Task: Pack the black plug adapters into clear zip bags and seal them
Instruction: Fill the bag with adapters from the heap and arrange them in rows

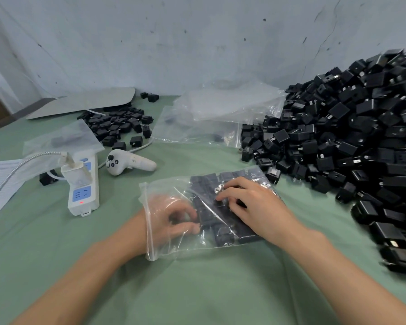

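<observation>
Left hand inside zip bag, fingers curled against adapters, can't tell if gripping. Right hand on top, bent fingertips pressing the plastic, holding nothing.

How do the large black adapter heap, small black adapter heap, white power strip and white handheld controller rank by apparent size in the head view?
1. Large black adapter heap.
2. Small black adapter heap at back left, roughly tied with the white power strip, which lies nearer the camera.
3. White handheld controller.

L hand inside zip bag, R hand atop it over adapters.
</observation>
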Action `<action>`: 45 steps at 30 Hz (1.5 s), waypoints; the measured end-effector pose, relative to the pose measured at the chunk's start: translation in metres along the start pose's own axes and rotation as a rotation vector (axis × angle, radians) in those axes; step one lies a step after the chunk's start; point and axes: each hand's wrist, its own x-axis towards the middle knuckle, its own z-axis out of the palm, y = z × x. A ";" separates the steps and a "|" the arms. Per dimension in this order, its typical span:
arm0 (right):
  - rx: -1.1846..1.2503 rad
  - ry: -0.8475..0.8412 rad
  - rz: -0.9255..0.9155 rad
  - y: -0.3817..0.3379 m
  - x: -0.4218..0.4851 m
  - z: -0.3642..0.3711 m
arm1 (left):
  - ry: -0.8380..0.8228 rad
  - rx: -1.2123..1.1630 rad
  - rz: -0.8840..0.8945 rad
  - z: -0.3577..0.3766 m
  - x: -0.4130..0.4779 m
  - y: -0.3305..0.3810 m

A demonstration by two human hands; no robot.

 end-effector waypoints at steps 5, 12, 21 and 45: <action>-0.005 0.037 -0.009 -0.002 -0.001 -0.001 | -0.007 -0.158 -0.244 -0.008 -0.011 -0.006; 0.374 0.365 0.209 -0.017 0.003 -0.016 | 0.214 0.140 -0.500 -0.042 -0.058 -0.018; 1.762 0.293 0.559 -0.063 -0.014 -0.030 | 0.505 -0.282 -0.481 -0.030 -0.027 0.076; 0.091 0.102 0.157 -0.026 -0.024 -0.015 | 0.360 -0.026 -0.472 -0.041 -0.065 0.036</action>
